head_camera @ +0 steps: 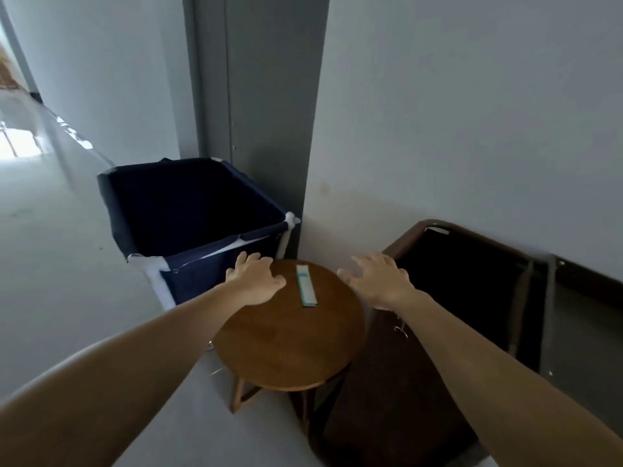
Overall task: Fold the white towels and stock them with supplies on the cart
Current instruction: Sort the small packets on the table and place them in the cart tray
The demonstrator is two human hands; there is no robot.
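A round wooden side table (286,348) stands in front of me. A small flat teal-and-white packet (306,285) lies on its far part. My left hand (255,278) is over the table's far left edge, fingers spread and empty. My right hand (379,279) hovers past the table's right edge, fingers spread, holding nothing. A navy fabric laundry cart (188,210) on a white frame stands behind the table at the left, its inside dark. No towel shows in view.
A dark brown cart or bin (472,281) with an open dark top stands at the right against the white wall (472,112). A grey door frame (263,96) rises behind the carts. Shiny corridor floor (50,230) stretches away at the left.
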